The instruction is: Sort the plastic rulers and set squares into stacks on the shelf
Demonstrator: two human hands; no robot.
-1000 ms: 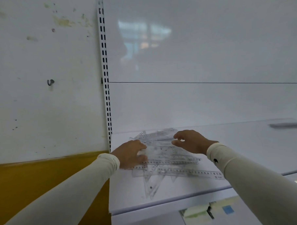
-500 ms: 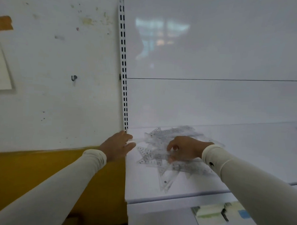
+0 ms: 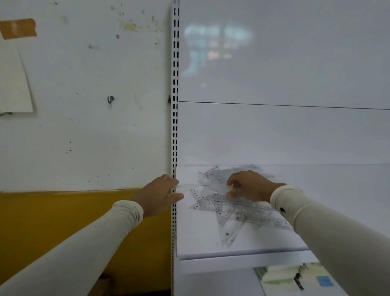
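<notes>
A loose heap of clear plastic rulers and set squares (image 3: 226,207) lies on the white shelf (image 3: 207,242), near its left end. My left hand (image 3: 158,194) sits at the shelf's left edge and pinches the end of a clear ruler (image 3: 188,186) that stretches right toward the heap. My right hand (image 3: 250,186) rests on top of the heap with its fingers curled, pinching a clear piece there. One long set square (image 3: 227,229) points toward the shelf's front edge.
A slotted white upright (image 3: 175,147) runs down just left of the shelf. To its left is a stained white wall with a yellow band (image 3: 52,222) below. Paper labels (image 3: 293,279) lie on the lower shelf in front.
The view has swung left. My left hand has pulled away from the heap to the shelf's left edge, drawing a clear ruler out. My right hand stays on the heap.
</notes>
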